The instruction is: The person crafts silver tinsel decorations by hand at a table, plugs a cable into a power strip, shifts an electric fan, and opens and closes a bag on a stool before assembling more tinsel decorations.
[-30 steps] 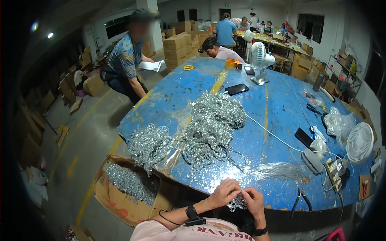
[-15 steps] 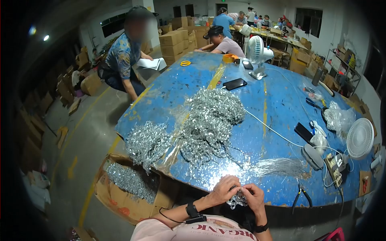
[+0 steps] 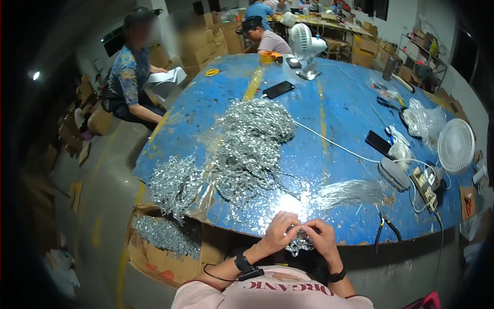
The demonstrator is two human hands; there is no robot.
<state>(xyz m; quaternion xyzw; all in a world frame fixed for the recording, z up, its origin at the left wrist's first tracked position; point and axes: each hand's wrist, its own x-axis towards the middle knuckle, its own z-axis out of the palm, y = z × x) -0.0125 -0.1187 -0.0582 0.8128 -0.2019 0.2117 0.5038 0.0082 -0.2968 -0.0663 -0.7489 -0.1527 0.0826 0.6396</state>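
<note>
Fingers (image 3: 315, 224) of the left hand (image 3: 280, 229) and right hand (image 3: 322, 238) pinch the tinsel (image 3: 299, 246) at the bench's (image 3: 355, 131) near edge; I judge this piece unfinished, heaps (image 3: 252, 136) lying loose, more in the box (image 3: 211, 248).

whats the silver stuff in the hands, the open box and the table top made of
The silver stuff looks like shiny foil or metallised plastic: it glints. The open box is probably cardboard, with dull brown sides. The table top seems blue-painted, scuffed in patches; what's beneath is unclear.
</note>
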